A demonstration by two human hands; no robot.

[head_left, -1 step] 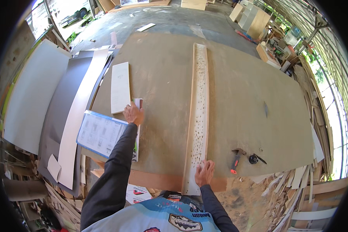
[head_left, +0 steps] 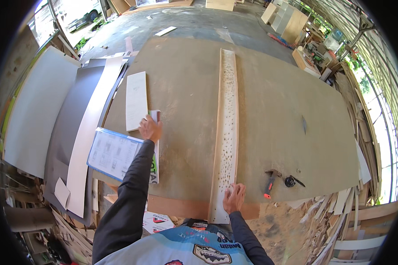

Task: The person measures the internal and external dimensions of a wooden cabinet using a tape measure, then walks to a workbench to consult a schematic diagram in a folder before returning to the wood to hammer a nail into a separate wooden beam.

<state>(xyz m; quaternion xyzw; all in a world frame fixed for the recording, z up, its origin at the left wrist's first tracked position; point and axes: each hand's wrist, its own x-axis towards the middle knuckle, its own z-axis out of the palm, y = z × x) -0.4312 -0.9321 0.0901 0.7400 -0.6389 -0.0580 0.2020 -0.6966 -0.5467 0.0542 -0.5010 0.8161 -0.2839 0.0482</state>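
A long narrow white board (head_left: 227,128) with brown flecks and thin wooden edges lies lengthwise on the brown sheet (head_left: 287,115). At its near end, my right hand (head_left: 234,197) is closed over the right edge, fingers curled. My left hand (head_left: 150,129) grips the far part of a narrow board with a green-and-white printed face (head_left: 154,171); my hand and sleeve cover much of it. Just beyond those fingers lies a short white board (head_left: 137,99), its near corner beside my hand. A blue-edged clear folder with drawings (head_left: 114,152) lies left of my forearm.
A hammer (head_left: 270,182) with a red-and-black handle and a small black round object (head_left: 290,181) lie on the right. Long panels (head_left: 93,119) lean at the left. Wood offcuts (head_left: 327,221) are piled at the near right. A wooden cabinet (head_left: 292,24) stands far right.
My left hand has shifted slightly left with the printed board, whose lettered face shows more. The short white board has moved slightly left. My right hand stays put.
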